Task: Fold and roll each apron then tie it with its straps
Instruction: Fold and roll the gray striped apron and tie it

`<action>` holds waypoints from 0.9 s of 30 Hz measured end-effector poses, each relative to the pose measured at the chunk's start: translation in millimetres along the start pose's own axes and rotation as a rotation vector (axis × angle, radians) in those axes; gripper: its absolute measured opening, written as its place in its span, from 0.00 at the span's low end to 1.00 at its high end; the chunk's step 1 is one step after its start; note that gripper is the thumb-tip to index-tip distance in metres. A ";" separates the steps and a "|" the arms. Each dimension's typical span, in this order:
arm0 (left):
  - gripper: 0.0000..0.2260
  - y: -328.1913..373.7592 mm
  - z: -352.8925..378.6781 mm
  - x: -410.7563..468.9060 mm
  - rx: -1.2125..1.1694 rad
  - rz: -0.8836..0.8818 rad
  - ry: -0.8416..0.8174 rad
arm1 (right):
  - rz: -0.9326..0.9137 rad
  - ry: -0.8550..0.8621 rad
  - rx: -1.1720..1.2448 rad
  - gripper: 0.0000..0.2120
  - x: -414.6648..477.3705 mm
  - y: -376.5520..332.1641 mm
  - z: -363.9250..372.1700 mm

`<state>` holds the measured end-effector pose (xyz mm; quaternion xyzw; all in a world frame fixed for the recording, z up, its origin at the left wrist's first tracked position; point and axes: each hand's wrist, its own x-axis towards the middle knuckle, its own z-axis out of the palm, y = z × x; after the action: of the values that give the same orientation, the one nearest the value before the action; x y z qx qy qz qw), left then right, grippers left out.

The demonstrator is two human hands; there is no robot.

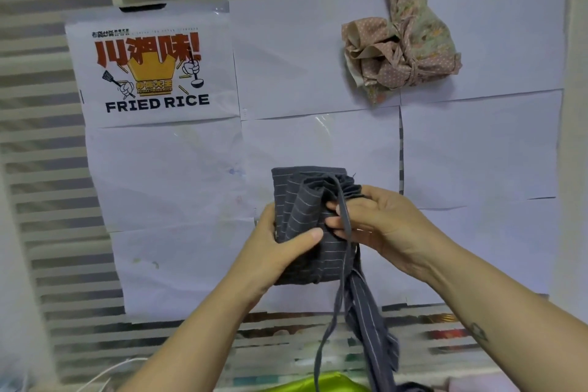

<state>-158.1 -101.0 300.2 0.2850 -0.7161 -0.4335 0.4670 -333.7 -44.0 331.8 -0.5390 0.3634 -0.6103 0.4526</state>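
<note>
Striped apron roll (pixel 318 261), soft and light (quick to spring open): clasped by left hand (pixel 280 251) and right hand (pixel 385 223), strap (pixel 346 219) draped across; best squeezed mid-body while winding.

Eatery workspace (fried-rice poster (pixel 152 73) on a paper-covered slatted table (pixel 47 153))

Your left hand (pixel 280 251) shows only its thumb and back; its fingers are hidden behind the grey striped apron (pixel 305 200). The strap (pixel 345 219) lying across your right hand (pixel 385 219) hangs down past the bottom edge, so its end is out of sight. The pink dotted apron (pixel 404 51) is cut off at the top edge. A green thing (pixel 318 383) at the bottom is cropped and unidentifiable. The poster (pixel 152 73) has small print too fine to read.
</note>
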 end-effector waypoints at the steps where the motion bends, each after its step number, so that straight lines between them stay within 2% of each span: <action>1: 0.32 0.7 -0.5 0.6 -0.007 0.014 0.070 | 0.006 0.005 -0.075 0.17 -2.2 0.4 0.9; 3: 0.32 0.7 -3.8 1.5 0.003 0.048 0.134 | 0.005 0.020 -0.216 0.15 -7.0 0.8 3.5; 5: 0.30 1.6 -5.3 1.4 0.012 0.072 0.146 | -0.046 0.062 -0.432 0.18 -10.2 0.5 6.1; 9: 0.23 1.1 -6.7 2.4 0.014 0.099 0.169 | -0.436 0.219 -0.940 0.28 -9.4 1.1 9.9; 10: 0.21 0.6 -6.1 3.1 0.039 0.102 0.161 | -0.543 0.195 -1.004 0.25 -7.9 -1.4 12.0; 12: 0.16 -0.7 -2.5 4.8 0.089 0.108 0.144 | -0.640 0.121 -1.030 0.10 -3.1 -12.4 16.5; 13: 0.16 -1.5 -0.6 6.6 0.101 0.110 0.140 | -0.611 0.076 -1.010 0.04 0.6 -20.3 19.0; 16: 0.15 -5.7 5.0 12.6 0.136 0.106 0.137 | -0.448 -0.061 -0.981 0.05 11.6 -42.7 25.5; 20: 0.13 -7.4 6.3 12.2 0.147 0.059 0.160 | -0.376 -0.177 -1.069 0.02 19.8 -47.3 25.3; 22: 0.13 -6.0 3.3 12.1 0.122 0.046 0.202 | -0.365 -0.144 -1.027 0.02 17.8 -42.4 19.0; 24: 0.13 -5.1 0.7 13.9 0.109 0.040 0.240 | -0.385 -0.002 -0.951 0.02 14.0 -36.8 13.2; 26: 0.13 -4.5 0.5 14.9 0.073 0.032 0.271 | -0.356 0.131 -0.895 0.06 10.0 -27.6 10.9; 27: 0.13 -4.2 1.4 15.3 0.051 0.031 0.281 | -0.291 0.135 -0.891 0.10 9.1 -22.2 11.1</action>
<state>-165.6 -114.9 302.7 0.3435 -0.6588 -0.3638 0.5618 -326.4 -44.8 357.2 -0.6850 0.5393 -0.4858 0.0623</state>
